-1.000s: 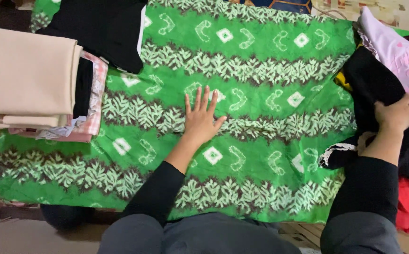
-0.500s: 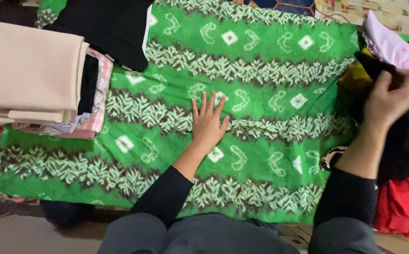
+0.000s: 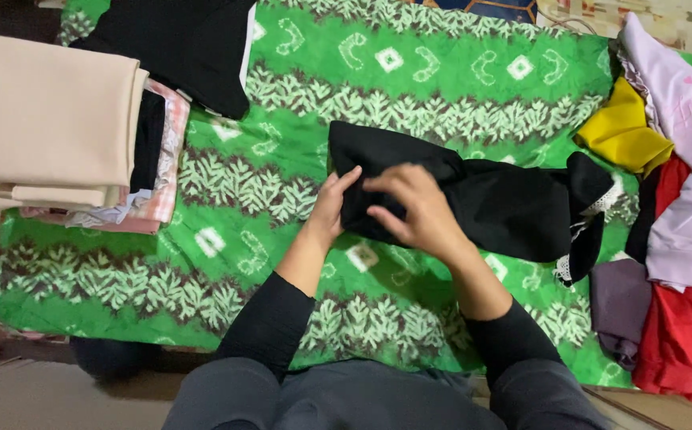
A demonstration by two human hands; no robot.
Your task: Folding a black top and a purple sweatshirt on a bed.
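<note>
Where it lies crumpled, black garment (image 3: 489,203) under both hands.

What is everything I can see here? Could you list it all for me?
Patterned cloth: one, green with pale leaf and diamond shapes, spread flat under everything.
Black garment: one, with white lace trim at its right end, lying in the middle of the cloth.
Folded stack: one, beige on top with black, pink-checked and white layers beneath, at the left.
Black fabric: one piece, top left.
Loose clothes pile: one heap at the right, with yellow, lilac, red and grey-purple pieces.
Left hand: one, gripping the garment's left edge.
Right hand: one, on top of the garment; black sleeves on both arms.
</note>
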